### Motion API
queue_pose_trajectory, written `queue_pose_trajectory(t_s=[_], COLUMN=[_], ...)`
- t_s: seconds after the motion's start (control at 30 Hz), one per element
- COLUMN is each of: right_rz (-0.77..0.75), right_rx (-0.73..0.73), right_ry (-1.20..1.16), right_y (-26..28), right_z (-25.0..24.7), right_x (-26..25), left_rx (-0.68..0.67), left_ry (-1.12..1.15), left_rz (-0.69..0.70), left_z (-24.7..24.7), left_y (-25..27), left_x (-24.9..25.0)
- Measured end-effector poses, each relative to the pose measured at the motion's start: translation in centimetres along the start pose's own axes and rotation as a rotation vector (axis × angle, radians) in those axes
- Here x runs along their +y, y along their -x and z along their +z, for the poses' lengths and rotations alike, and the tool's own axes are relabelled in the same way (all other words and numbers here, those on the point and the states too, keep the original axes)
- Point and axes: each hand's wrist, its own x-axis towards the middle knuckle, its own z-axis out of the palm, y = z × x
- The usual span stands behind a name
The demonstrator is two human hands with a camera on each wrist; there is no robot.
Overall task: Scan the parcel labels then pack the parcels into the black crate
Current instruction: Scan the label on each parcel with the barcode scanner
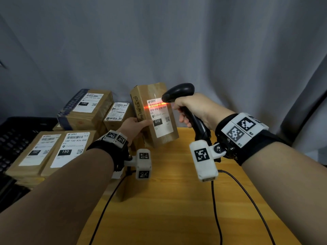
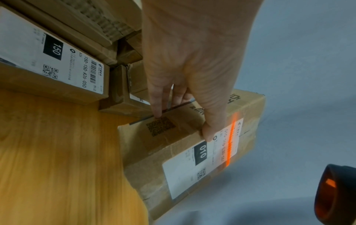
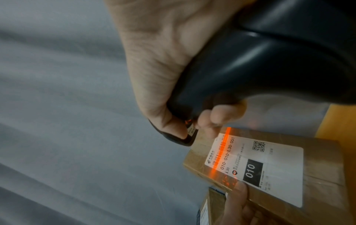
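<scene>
My left hand [image 1: 135,125] holds a brown cardboard parcel [image 1: 155,96] upright above the table's far edge, thumb on its white "010" label [image 1: 161,128], fingers round its side [image 2: 159,97]. My right hand [image 1: 192,110] grips the handle of a black barcode scanner [image 1: 178,92], whose head points at the label from the right. An orange scan line [image 1: 154,105] lies across the label's barcode [image 3: 221,152]. The scanner's orange window [image 2: 327,193] shows in the left wrist view. The black crate [image 1: 19,135] sits at the far left.
Several other labelled parcels are stacked at the left: two marked "150" [image 1: 70,149] [image 1: 88,105], one marked "102" [image 1: 34,151], and a smaller one [image 1: 117,113] behind. The wooden table [image 1: 173,200] lies below my hands. Black cables [image 1: 217,218] trail over it. A grey curtain [image 1: 159,41] hangs behind.
</scene>
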Motion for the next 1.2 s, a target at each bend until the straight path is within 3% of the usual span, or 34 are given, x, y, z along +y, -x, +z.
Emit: queue_pose_trajectory(t_s=[0.67, 1.0, 1.2], right_rz=[-0.023, -0.009, -0.083], right_rx=[-0.001, 0.086, -0.013], right_ry=[-0.076, -0.098, -0.219], right_y=[0.6, -0.4, -0.5], right_z=[-0.4, -0.2, -0.8], right_x=[0.3, 2.8, 4.5], left_rx=[0.049, 0.016, -0.007], left_ry=[-0.025, -0.081, -0.116], left_rz=[-0.004, 0.100, 0.106], left_z=[-0.3, 1.6, 2.2], left_y=[-0.2, 0.8, 0.6], left_x=[-0.7, 0.3, 0.2])
